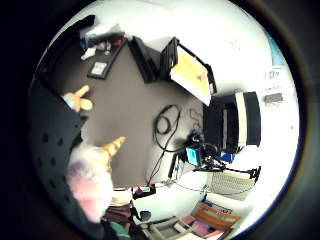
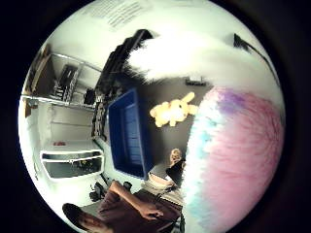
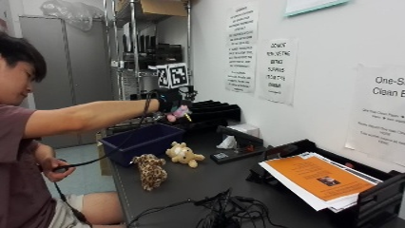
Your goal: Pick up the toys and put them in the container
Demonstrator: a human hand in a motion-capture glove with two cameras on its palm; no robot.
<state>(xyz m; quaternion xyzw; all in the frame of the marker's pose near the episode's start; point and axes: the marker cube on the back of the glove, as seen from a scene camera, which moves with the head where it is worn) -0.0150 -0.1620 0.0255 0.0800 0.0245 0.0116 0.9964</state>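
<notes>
The gloved right hand (image 3: 168, 100) is raised at arm's length above the dark worktop (image 3: 190, 183), its fingers curled round a small pink and white plush unicorn with a striped golden horn (image 3: 179, 113), which hangs just beyond the far rim of the deep blue rectangular plastic container (image 3: 140, 141). In the thumb side palm view the unicorn's fuzzy pink, lilac and pale blue fur fills the space beside the palm, so it sits close in the grasp. To finish this step well, the hand should probably come back a little toward the person until the toy is clearly over the open bin, sink below the rim, and only then let the fingers relax, since a light, soft toy dropped from height could bounce off the hard edge. Two more toys lie on the worktop just beside the container: a floppy spotted leopard-print plush (image 3: 150, 171) and a cream-yellow teddy bear with splayed limbs (image 3: 183, 155), both soft, squashable and easy to pinch anywhere.
</notes>
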